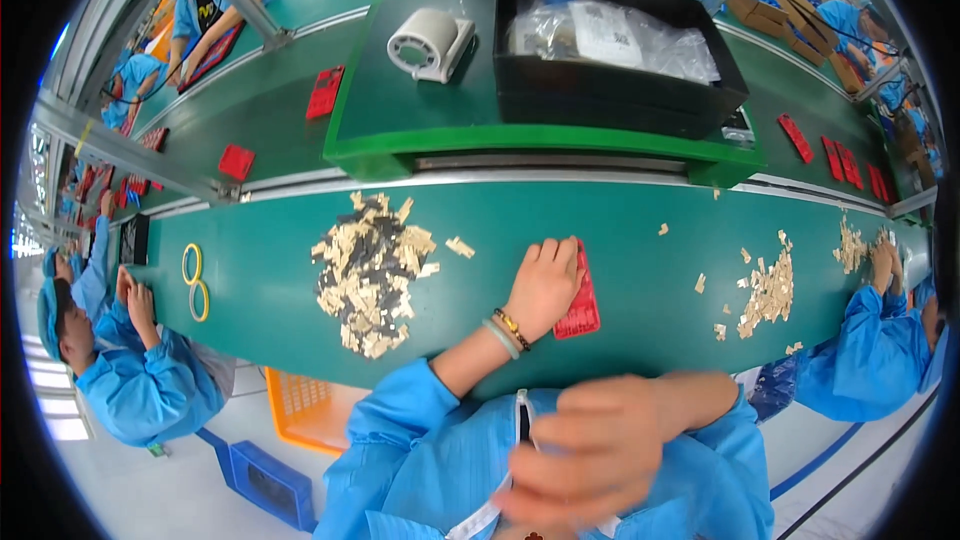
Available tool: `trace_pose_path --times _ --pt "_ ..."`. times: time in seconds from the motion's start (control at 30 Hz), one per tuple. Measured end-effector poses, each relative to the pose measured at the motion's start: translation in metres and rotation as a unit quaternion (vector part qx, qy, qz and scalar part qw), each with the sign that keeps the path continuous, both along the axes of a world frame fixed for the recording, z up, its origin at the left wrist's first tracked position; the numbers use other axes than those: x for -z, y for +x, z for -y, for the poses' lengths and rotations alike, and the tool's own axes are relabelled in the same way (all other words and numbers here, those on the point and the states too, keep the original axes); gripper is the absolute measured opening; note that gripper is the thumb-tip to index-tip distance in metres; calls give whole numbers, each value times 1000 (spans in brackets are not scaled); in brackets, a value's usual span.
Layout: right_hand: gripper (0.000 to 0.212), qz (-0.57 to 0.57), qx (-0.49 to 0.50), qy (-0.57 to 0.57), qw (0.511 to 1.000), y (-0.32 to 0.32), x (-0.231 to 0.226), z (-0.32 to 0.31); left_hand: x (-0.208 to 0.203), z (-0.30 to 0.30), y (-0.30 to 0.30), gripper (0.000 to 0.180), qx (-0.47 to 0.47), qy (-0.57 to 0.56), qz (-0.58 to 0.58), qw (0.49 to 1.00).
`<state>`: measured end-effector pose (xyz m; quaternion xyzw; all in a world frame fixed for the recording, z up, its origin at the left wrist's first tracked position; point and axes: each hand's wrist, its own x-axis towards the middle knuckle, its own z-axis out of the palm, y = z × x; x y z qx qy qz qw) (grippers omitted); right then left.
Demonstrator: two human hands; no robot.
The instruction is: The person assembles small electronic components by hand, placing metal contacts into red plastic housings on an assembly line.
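My left hand (545, 285) rests on the green table in front of me, its fingers closed over the left edge of a red phone-sized plate (583, 302). A beaded bracelet and a pale bangle circle that wrist. Close to my chest, off the tabletop, my right hand (590, 445) is smeared by motion; whether it holds anything does not show. Left of the plate lies a heap of small pale and black pieces (368, 275). A smaller pile of pale pieces (768, 295) lies to the right, with a few strays around it.
Two tape rolls (193, 265) lie far left. A green raised shelf (440, 145) carries a white fan (430, 45) and a black bin (620, 105) of plastic bags. Red plates (237, 161) rest on the belt behind. Co-workers (135, 390) sit either side; an orange crate (300, 405) stands below.
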<state>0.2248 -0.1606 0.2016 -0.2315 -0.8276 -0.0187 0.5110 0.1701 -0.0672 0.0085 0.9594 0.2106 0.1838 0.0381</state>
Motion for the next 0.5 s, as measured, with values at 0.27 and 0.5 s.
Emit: trace_pose_path --times 0.27,0.5 --pt "6 26 46 128 990 7 -38 0 -31 35 -46 64 113 -141 -41 983" --pt "5 43 45 81 995 15 -43 12 -12 -24 26 49 206 52 -50 976"
